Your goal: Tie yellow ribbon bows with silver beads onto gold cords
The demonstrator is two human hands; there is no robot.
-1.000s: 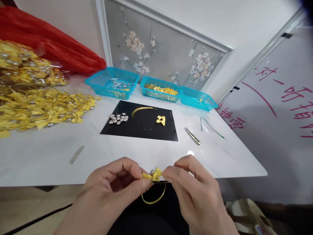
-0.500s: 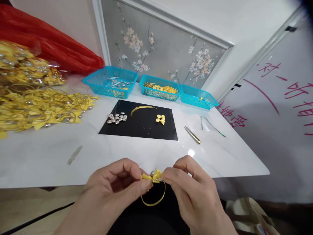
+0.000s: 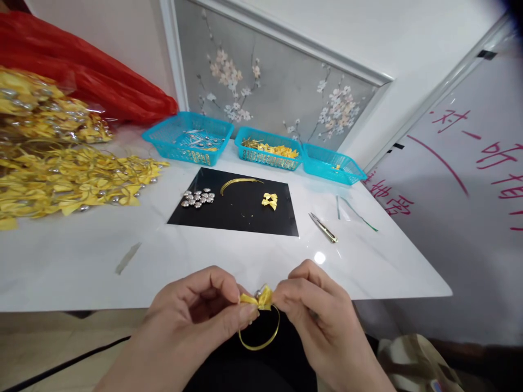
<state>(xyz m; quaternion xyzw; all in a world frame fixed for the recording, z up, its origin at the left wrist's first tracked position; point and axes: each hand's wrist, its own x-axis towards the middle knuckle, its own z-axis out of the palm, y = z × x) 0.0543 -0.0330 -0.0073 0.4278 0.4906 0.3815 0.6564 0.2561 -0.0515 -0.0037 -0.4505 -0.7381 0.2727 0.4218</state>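
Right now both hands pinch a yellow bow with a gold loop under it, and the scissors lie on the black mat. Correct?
Not quite. The left hand and right hand do pinch the yellow bow with its gold loop, but the head view shows the scissors on the white table, right of the black mat.
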